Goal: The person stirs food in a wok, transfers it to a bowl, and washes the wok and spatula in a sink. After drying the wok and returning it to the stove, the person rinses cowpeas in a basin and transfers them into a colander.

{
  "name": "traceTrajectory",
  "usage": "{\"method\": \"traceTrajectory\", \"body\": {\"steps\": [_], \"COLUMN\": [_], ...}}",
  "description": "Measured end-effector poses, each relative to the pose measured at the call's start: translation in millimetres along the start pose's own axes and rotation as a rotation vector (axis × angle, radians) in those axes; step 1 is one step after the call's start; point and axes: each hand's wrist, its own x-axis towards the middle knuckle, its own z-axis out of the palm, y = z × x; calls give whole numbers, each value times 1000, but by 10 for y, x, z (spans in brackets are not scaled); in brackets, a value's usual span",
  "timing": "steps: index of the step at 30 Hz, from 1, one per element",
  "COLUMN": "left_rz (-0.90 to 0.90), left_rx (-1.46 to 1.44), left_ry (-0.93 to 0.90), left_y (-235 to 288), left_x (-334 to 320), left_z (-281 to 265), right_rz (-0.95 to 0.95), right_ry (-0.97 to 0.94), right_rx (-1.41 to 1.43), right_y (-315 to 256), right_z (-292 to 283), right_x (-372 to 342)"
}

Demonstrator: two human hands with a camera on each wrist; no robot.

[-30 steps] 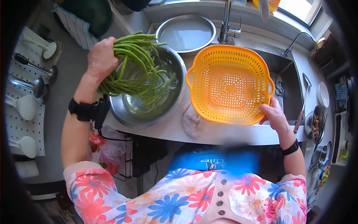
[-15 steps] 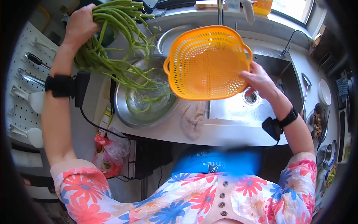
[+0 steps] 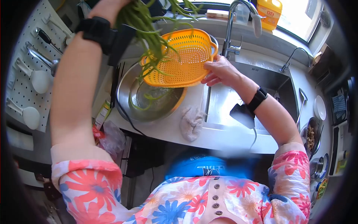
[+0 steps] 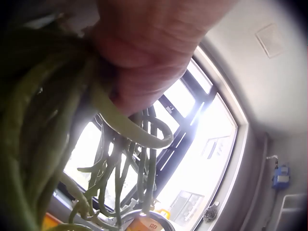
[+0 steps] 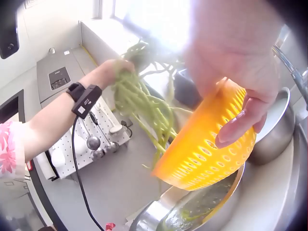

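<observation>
A bunch of long green beans hangs from my left hand, which grips it high at the top edge of the head view. The lower bean ends dangle in front of the orange colander and overlap its left side. My right hand holds the colander by its right handle side, thumb on top. Tilted, the colander hangs over the steel basin of water, seen below it in the right wrist view too. A few green beans show in the basin's water.
To the right is the sink with its tall faucet. A crumpled cloth lies on the counter's front. A pegboard with utensils stands at left. Behind the colander stands another metal pan.
My left hand has raised the bean bunch from the basin, first leftward, then away and back right. My right hand has carried the colander left from the sink side to above the basin.
</observation>
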Motion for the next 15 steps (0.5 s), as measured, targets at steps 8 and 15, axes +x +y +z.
{"method": "traceTrajectory", "body": {"steps": [8,15], "left_rz": [-176,278], "left_rx": [-506,-214], "left_ry": [-572,-901], "left_y": [-597,-505], "left_x": [-536,-972], "left_z": [1700,1648], "right_rz": [-68,-150], "right_ry": [64,160], "right_rx": [150,127], "right_y": [190,435], "right_z": [-141,-100], "right_x": [-161,-353]}}
